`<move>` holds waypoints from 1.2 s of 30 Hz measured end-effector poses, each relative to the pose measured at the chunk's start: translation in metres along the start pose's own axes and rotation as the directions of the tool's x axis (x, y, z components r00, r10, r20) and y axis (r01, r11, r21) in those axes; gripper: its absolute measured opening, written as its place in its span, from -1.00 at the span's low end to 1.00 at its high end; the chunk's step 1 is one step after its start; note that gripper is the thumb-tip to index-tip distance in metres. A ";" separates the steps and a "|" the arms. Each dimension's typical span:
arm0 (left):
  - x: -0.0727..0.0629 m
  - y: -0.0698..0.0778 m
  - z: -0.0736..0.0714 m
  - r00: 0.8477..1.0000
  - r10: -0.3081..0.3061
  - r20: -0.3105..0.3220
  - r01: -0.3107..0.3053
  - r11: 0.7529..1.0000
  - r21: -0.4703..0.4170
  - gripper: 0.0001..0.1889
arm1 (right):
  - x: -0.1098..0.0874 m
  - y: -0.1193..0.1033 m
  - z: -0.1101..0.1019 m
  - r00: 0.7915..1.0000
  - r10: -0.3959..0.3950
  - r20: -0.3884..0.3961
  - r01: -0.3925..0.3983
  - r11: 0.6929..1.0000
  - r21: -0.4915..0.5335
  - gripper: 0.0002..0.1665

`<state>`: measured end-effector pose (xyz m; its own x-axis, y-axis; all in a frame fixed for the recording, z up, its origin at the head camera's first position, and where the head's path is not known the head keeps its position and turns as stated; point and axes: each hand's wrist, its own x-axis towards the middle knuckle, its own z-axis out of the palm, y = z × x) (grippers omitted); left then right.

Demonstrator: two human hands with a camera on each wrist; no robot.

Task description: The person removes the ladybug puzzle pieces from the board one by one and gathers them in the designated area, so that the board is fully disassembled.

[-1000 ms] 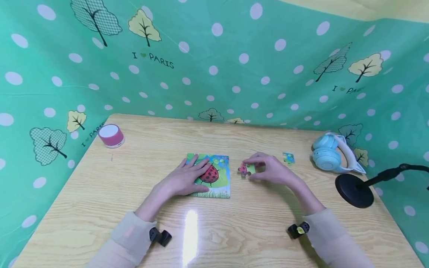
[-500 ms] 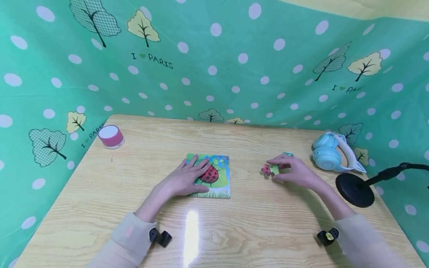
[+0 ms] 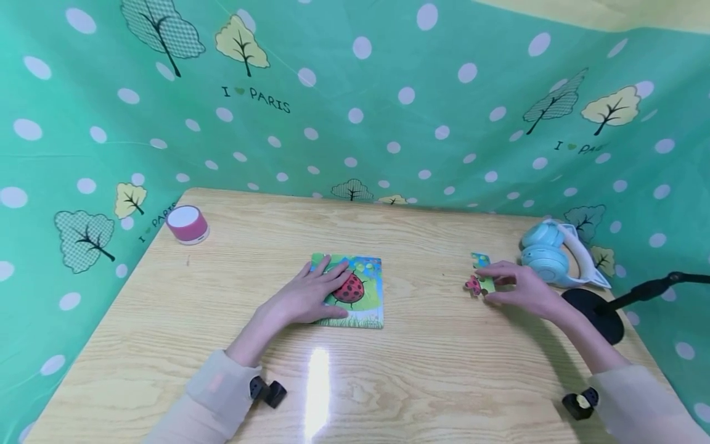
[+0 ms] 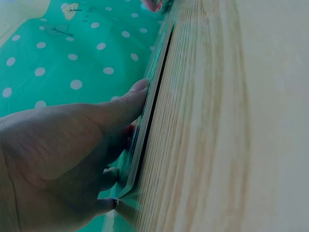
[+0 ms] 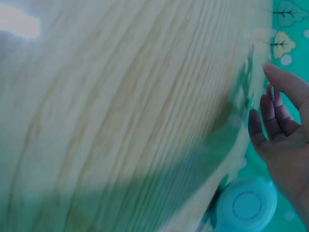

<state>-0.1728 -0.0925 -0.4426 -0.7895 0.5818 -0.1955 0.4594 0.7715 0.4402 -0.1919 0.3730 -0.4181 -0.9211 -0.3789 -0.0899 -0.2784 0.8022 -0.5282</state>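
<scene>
Head view shows a wooden table [image 3: 444,370] bearing a ladybug puzzle board [image 3: 355,293]; the left hand [image 3: 302,299] presses flat on it, fingers straight. Well right, near blue headphones [image 3: 546,253], the right hand [image 3: 518,290] pinches a puzzle piece [image 3: 478,285] beside another loose piece [image 3: 479,259].
</scene>
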 end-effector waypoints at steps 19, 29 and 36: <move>0.002 0.002 0.000 1.000 -0.003 0.007 0.003 1.000 0.004 -0.10 | -0.005 0.020 -0.002 0.999 -0.029 -0.014 0.028 0.997 -0.078 -0.41; 0.001 0.001 0.000 1.000 -0.017 0.008 0.017 1.000 0.002 -0.10 | -0.004 0.022 -0.002 0.999 -0.023 -0.032 0.020 0.996 -0.091 -0.45; 0.001 0.000 -0.001 1.000 -0.021 0.008 0.021 1.000 0.000 -0.09 | -0.002 0.024 -0.001 0.998 -0.046 -0.034 0.043 0.995 -0.090 -0.45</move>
<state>-0.1735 -0.0923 -0.4421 -0.7957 0.5677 -0.2114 0.4430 0.7833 0.4360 -0.1971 0.3934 -0.4296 -0.9159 -0.3998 -0.0364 -0.3414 0.8233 -0.4534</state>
